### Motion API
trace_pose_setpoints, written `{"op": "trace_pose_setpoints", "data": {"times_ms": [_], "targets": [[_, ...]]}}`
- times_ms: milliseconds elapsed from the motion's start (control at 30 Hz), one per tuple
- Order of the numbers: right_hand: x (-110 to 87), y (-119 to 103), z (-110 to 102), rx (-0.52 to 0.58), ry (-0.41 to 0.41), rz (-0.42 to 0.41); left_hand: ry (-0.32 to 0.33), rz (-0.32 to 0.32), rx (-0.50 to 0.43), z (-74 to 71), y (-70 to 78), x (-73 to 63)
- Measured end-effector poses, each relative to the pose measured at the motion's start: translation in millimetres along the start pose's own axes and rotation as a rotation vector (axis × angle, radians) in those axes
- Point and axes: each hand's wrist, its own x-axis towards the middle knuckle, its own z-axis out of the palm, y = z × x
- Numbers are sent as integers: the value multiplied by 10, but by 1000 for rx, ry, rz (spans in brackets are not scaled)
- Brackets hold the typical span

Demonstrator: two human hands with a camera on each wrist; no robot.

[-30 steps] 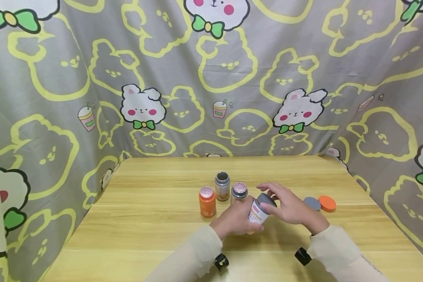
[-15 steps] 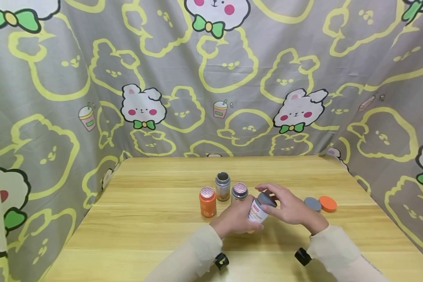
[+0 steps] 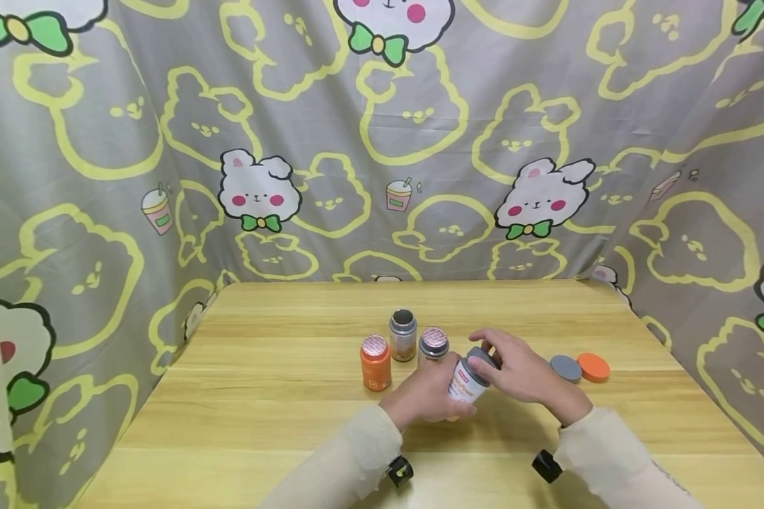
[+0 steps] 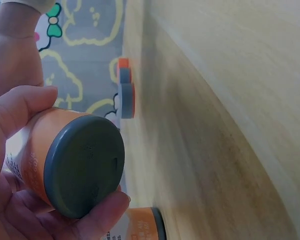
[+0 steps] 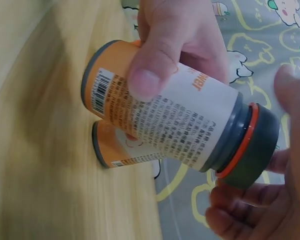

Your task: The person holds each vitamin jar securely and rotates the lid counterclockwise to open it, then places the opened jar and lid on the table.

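My left hand [image 3: 428, 392] grips a white and orange supplement bottle [image 5: 155, 100], tilted above the table with its neck toward the right. Its dark grey cap [image 5: 257, 150] sits at the neck, with an orange ring showing along the cap's lower edge. Curled fingers of my right hand [image 3: 518, 367] are round this cap; in the head view the thumb lies against its near side. The bottle's dark base [image 4: 85, 165] faces the left wrist camera. Just behind the left hand stands another bottle [image 3: 434, 342] with a silvery seal, its lower part hidden.
To the left stand an orange bottle [image 3: 375, 371] with a sealed mouth and a grey bottle [image 3: 403, 339] with an open, dark mouth. Right of the hands, a grey cap [image 3: 566, 368] and an orange cap [image 3: 594, 367] lie on the wooden table [image 3: 280, 339]. A patterned curtain [image 3: 331, 127] surrounds the table.
My right hand's fingers and thumb have shifted slightly round the cap. The left hand and its bottle stay nearly in place.
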Motion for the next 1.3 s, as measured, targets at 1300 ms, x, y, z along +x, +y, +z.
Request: {"op": "trace_pose_setpoints", "data": {"times_ms": [1300], "targets": [[-4, -45, -31, -32, 0, -27, 1, 6, -10, -13, -5, 15]]}}
